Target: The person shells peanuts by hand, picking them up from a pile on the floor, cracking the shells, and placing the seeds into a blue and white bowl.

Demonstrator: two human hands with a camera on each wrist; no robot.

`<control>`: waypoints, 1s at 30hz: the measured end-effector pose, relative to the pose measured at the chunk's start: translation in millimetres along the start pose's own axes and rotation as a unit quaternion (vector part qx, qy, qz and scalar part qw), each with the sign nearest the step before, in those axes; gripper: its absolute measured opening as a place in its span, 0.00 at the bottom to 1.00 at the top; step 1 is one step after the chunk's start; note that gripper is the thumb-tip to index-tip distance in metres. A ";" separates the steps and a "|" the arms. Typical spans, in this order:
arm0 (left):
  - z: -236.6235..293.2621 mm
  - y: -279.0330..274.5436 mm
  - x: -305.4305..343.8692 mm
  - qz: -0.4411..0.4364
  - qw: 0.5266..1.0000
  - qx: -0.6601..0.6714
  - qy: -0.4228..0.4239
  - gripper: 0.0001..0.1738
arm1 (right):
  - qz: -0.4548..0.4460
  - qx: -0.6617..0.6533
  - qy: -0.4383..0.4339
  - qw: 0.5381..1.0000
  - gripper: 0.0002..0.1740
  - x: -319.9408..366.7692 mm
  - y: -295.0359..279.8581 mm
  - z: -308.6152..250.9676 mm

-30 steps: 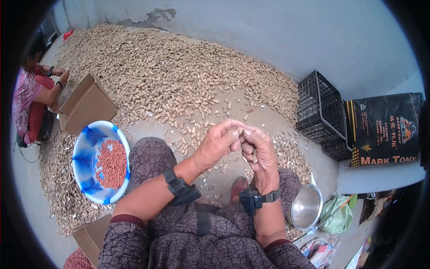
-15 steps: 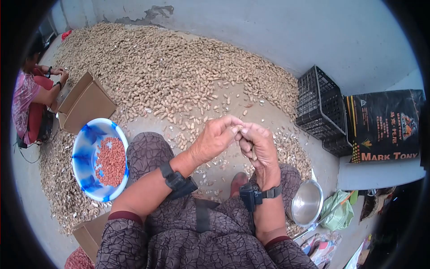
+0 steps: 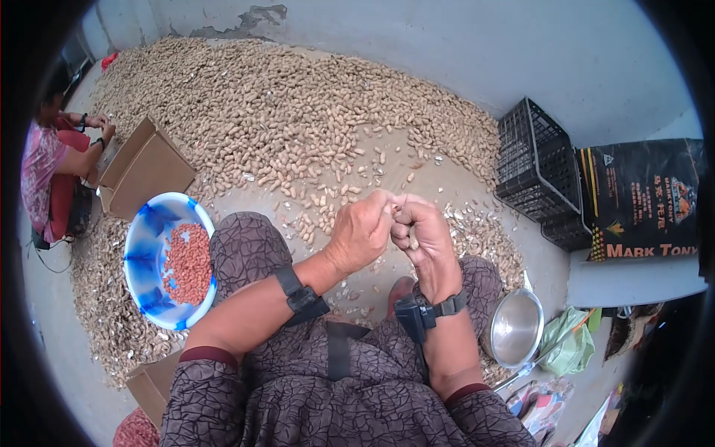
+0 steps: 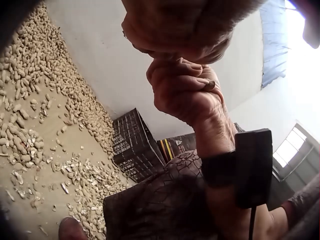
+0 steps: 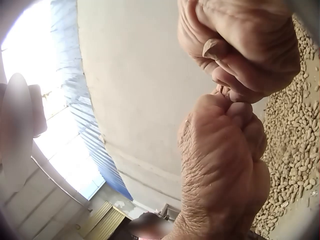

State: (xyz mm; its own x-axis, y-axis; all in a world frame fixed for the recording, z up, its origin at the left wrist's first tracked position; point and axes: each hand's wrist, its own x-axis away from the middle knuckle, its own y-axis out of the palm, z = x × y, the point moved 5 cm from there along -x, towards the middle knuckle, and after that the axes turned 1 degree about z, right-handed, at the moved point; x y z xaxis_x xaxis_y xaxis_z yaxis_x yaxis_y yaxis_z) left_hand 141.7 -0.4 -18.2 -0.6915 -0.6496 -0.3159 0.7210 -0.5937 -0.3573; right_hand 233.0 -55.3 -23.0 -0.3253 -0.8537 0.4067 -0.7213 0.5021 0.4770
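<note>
Both hands meet above the knees, fingertips together. My left hand (image 3: 361, 231) and right hand (image 3: 426, 235) pinch a small peanut (image 3: 393, 211) between them, mostly covered by the fingers; a bit of it shows in the right wrist view. Curled fingers of the right hand (image 5: 245, 45) also hold another peanut (image 5: 215, 49) against the palm, its end also visible in the left wrist view. At left, a blue-and-white basin (image 3: 142, 261) holds reddish shelled kernels (image 3: 188, 264). Beyond the hands spreads a large heap of unshelled peanuts (image 3: 283, 112).
Empty shells (image 3: 104, 298) lie around the basin. A cardboard box (image 3: 149, 167) stands behind it, near another seated person (image 3: 56, 164). To the right are black crates (image 3: 532, 160), a black sack (image 3: 644, 201), a metal bowl (image 3: 515, 328) and a green bag (image 3: 570, 346).
Both hands have closed more tightly together, with the fingers more curled and the right hand turned slightly. The head view has shifted a little.
</note>
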 end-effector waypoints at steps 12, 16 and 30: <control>-7.3 7.0 0.0 0.016 0.966 0.231 -0.112 0.12 | 0.055 0.005 -0.007 0.998 0.07 6.3 -2.3 -0.4; -9.9 11.0 -0.5 0.016 0.948 0.288 -0.137 0.13 | 0.095 0.029 -0.038 0.994 0.06 8.8 -3.0 -3.0; -27.4 10.5 -8.9 -0.006 0.931 0.295 -0.216 0.09 | 0.165 0.234 -0.209 0.935 0.02 17.8 9.5 -17.0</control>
State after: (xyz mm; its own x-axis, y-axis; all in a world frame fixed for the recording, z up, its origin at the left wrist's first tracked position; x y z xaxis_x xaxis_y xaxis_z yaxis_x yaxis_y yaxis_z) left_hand 154.2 12.2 -43.1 -0.7095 -0.6955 0.1136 0.7001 -0.6774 0.2256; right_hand 230.7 -63.3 2.0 -0.7168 -0.6921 0.0844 -0.6969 0.7152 -0.0531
